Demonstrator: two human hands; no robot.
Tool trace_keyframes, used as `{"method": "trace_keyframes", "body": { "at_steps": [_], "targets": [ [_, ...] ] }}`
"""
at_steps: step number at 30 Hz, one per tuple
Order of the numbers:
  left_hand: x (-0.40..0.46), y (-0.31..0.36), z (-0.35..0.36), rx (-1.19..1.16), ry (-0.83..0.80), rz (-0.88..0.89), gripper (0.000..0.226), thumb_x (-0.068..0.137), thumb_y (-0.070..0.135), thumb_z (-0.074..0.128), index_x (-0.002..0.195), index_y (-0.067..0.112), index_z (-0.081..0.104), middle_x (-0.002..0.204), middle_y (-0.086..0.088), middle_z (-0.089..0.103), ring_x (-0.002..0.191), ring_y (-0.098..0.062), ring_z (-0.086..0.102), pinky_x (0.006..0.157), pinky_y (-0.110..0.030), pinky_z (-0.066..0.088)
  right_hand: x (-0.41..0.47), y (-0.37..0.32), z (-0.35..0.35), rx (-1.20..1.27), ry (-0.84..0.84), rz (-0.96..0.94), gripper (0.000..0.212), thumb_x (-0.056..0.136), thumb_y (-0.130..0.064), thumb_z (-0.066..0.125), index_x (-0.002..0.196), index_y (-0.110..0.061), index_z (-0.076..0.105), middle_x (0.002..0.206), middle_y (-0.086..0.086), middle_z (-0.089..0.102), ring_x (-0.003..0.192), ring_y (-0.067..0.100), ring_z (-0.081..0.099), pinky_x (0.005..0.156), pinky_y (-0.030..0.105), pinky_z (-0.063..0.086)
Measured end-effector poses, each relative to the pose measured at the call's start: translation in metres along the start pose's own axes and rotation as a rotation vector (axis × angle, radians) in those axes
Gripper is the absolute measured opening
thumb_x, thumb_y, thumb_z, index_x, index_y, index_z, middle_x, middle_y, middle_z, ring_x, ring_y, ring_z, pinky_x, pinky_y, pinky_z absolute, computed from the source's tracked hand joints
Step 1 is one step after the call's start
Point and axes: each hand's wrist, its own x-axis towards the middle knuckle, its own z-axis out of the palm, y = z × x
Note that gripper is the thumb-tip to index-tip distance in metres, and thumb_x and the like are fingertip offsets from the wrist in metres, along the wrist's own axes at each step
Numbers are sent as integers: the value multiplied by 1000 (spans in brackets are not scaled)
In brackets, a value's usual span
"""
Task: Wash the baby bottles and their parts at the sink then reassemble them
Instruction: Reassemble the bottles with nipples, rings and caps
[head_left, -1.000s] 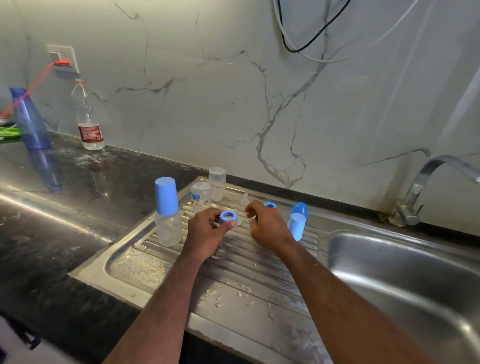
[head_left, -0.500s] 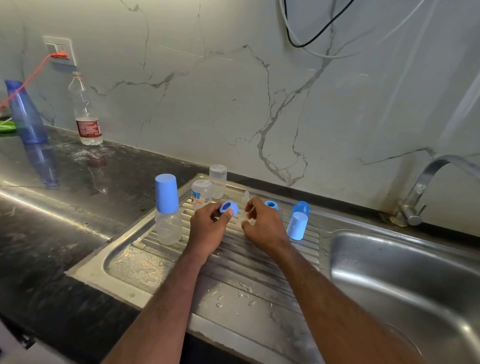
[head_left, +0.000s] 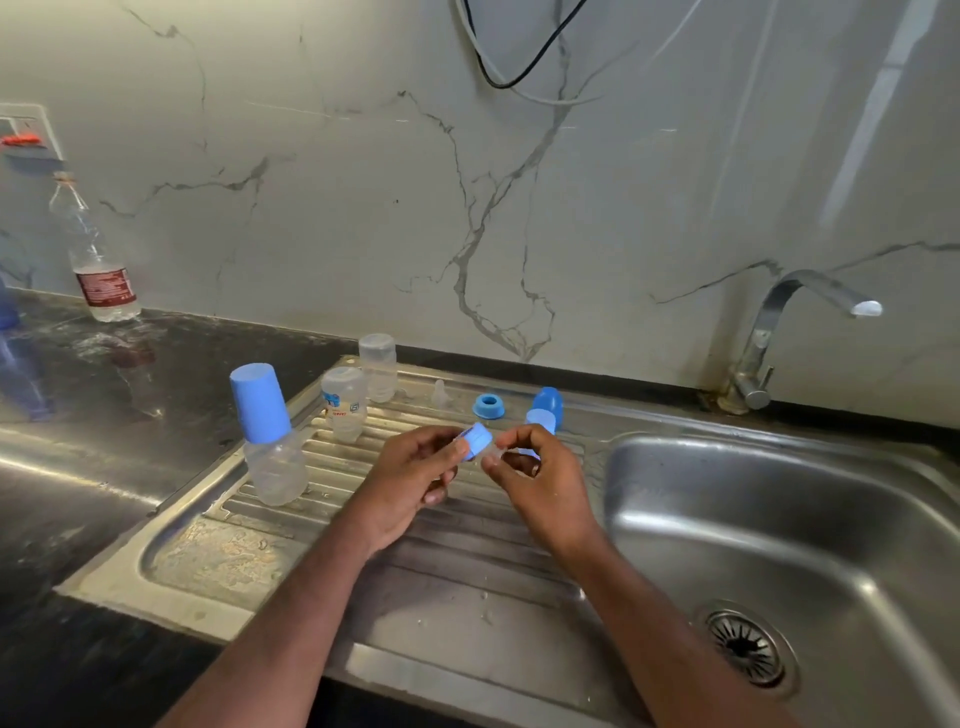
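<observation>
left hand (head_left: 410, 486) pinches a blue plastic screw ring (head_left: 475, 440); right hand (head_left: 540, 480) fingers pinch a clear silicone teat (head_left: 493, 456). the clear baby bottle (head_left: 344, 402) has unreadable print.

1. Both forearms reach forward from the bottom edge, converging toward the middle.
2. The left hand (head_left: 413, 480) has its fingers curled, thumb and forefinger pinching.
3. The right hand (head_left: 540, 480) has its fingertips pinched together, close beside the left.
</observation>
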Motion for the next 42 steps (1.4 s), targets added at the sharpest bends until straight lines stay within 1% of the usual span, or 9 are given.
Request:
{"method": "trace_keyframes", "body": {
  "at_steps": [2,5,11,15,18,23,33,38,42],
  "targets": [
    [1,-1,4,57,-11,19,31,81,24,75,109,13,76,73,-4,58,62,-9,47,47,-20,34,1,0,-1,79,-23,35,23,87,-17,79,105,-11,65,95,-1,76,89,10,74,82,29,58],
    [2,2,9,28,-19,68,30,78,21,76,106,13,75,69,0,60,61,-9,45,47,-19,34,4,1,-1,199,26,88,28,86,-11,79,109,-10,63,99,0,70,82,8,68,74,25,55],
    [5,1,8,144,6,198,33,80,26,84,109,14,74,92,-17,76,76,-26,56,51,-24,38,2,-2,3,578,-4,301,30,86,-3,75,113,-4,62,107,20,74,94,29,75,83,39,61],
    [8,-1,7,368,75,299,22,82,18,82,102,17,74,86,1,76,71,-8,66,61,-20,48,5,0,4,707,15,395,32,89,2,71,120,5,61,104,25,74,93,29,74,82,34,62],
    [10,-3,9,402,65,342,26,79,18,82,103,22,71,94,1,77,84,-17,73,67,-26,54,6,1,1,712,35,427,24,91,2,68,114,8,65,104,25,74,91,28,74,79,33,63],
    [13,-6,9,518,73,400,33,77,9,84,108,16,72,98,4,77,90,-13,74,82,-32,60,6,3,-3,681,46,423,15,93,4,65,106,11,67,103,26,74,87,27,74,77,32,63],
    [12,-11,18,493,49,408,37,78,14,80,114,14,73,101,3,77,90,-18,73,75,-37,62,5,1,-5,762,30,428,26,93,3,64,119,9,63,108,24,74,93,29,75,84,39,63],
    [12,-11,21,445,43,380,37,82,5,80,116,16,72,101,0,77,89,-23,74,68,-36,62,5,-2,-6,671,0,342,25,95,2,63,120,-1,63,106,20,75,101,34,73,82,38,63],
    [13,-11,20,504,49,391,40,79,4,82,117,13,74,101,2,78,90,-19,75,80,-41,62,5,-6,-9,424,-80,201,30,95,-4,66,123,-18,66,102,15,77,98,31,74,86,41,62]
  ]
}}
